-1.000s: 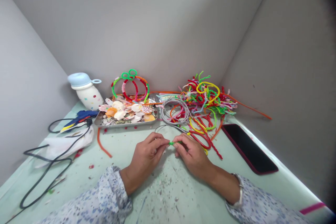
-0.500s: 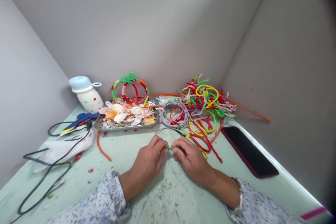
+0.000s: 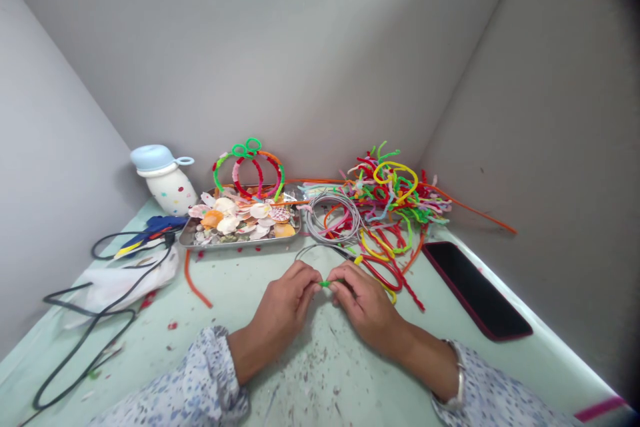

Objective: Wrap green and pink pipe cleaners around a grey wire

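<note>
Between my fingertips shows a short stretch of green pipe cleaner. My left hand pinches one end of it, and my right hand pinches the other; most of the piece is hidden by the fingers. Just beyond them lies a coil of grey wire, with a loose strand curving down toward my hands. Red-handled scissors or pliers, partly covered, rest beside my right hand. Behind these is a tangled heap of coloured pipe cleaners.
A metal tray of seashells stands at the back, with ring shapes of pipe cleaner above it. At left are a white bottle with a blue lid, a black cable and a plastic bag. A phone lies at right.
Almost nothing differs. Both hands keep their pinch on the green pipe cleaner in nearly the same place, with only a very slight shift of the view.
</note>
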A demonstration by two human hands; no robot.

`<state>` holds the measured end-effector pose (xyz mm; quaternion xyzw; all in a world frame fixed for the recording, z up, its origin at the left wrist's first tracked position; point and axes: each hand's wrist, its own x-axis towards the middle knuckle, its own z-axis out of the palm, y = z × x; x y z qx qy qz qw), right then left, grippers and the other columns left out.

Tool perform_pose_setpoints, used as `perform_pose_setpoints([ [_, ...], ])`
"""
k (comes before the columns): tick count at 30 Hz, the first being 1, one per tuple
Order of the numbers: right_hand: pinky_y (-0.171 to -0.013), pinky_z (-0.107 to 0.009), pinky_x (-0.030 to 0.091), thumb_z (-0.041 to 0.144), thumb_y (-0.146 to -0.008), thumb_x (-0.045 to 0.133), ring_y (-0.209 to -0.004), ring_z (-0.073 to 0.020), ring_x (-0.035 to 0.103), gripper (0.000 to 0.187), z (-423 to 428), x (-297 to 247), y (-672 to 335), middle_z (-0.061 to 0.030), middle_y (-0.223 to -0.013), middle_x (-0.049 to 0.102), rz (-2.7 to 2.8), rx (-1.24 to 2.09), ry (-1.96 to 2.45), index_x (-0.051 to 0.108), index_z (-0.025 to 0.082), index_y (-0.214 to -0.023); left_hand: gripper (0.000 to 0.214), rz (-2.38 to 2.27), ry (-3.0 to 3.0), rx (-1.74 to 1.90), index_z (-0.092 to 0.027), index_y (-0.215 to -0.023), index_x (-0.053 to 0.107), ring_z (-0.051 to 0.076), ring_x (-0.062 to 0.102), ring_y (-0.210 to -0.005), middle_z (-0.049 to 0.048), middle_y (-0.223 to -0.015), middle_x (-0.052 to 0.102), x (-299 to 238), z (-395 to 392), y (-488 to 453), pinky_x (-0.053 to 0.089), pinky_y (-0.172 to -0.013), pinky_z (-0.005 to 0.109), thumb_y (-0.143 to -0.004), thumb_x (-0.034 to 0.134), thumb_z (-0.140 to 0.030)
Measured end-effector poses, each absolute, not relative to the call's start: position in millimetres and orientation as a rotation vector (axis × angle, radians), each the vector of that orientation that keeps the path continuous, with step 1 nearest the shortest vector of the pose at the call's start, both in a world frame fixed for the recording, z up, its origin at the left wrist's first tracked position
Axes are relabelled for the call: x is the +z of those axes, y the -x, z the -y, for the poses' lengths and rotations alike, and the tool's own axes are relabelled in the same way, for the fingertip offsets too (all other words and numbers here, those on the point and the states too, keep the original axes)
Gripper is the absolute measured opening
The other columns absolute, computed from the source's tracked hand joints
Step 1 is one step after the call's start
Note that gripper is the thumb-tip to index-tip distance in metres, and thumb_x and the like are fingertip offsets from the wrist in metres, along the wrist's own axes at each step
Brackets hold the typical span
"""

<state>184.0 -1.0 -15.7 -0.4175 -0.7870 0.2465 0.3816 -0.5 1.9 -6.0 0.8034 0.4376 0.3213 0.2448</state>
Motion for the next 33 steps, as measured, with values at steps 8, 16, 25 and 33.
perform_pose_setpoints([
  [8,-0.07,-0.028,0.041,0.019,-0.095,0.043,-0.075,-0.0155,0.053,0.013,1,-16,-184,-0.0012,-0.081,0.054,1.976,0.64,1.063,0.054,0.021,-0.091,0.019,-1.172,-1.948,0.911,-0.018,-0.084,0.061,0.01,0.052,-0.062,-0.0006,-0.078,0.053,-11,-4,1,0.041,-0.06,0.022,-0.092,0.047,-0.028],
  [16,-0.063,-0.026,0.045,0.022,-0.093,0.047,-0.069,-0.0139,0.054,0.008,1,-17,-187,-0.0013,-0.081,0.054,1.888,0.755,1.054,0.056,0.021,-0.094,0.02,-1.112,-1.775,0.919,-0.017,-0.085,0.063,0.009,0.048,-0.055,-0.0014,-0.072,0.053,-10,-4,1,0.039,-0.052,0.019,-0.09,0.05,-0.031],
  [25,-0.073,-0.031,0.055,0.021,-0.087,0.055,-0.083,-0.016,0.061,0.036,-2,-19,-185,-0.0092,-0.12,0.051,1.645,0.658,1.095,0.05,0.025,-0.122,0.019,-1.151,-1.665,1.023,-0.018,-0.085,0.056,0.011,0.046,-0.057,-0.0032,-0.063,0.05,-8,-4,4,0.036,-0.054,0.02,-0.092,0.048,-0.034],
  [33,-0.082,-0.034,0.054,0.019,-0.089,0.05,-0.104,-0.0204,0.057,0.038,-8,-21,-188,-0.0095,-0.128,0.048,1.595,0.5,1.191,0.052,0.026,-0.126,0.02,-1.108,-1.53,1.089,-0.018,-0.089,0.053,0.011,0.046,-0.06,-0.0032,-0.063,0.051,-9,-4,5,0.038,-0.059,0.021,-0.092,0.047,-0.037],
])
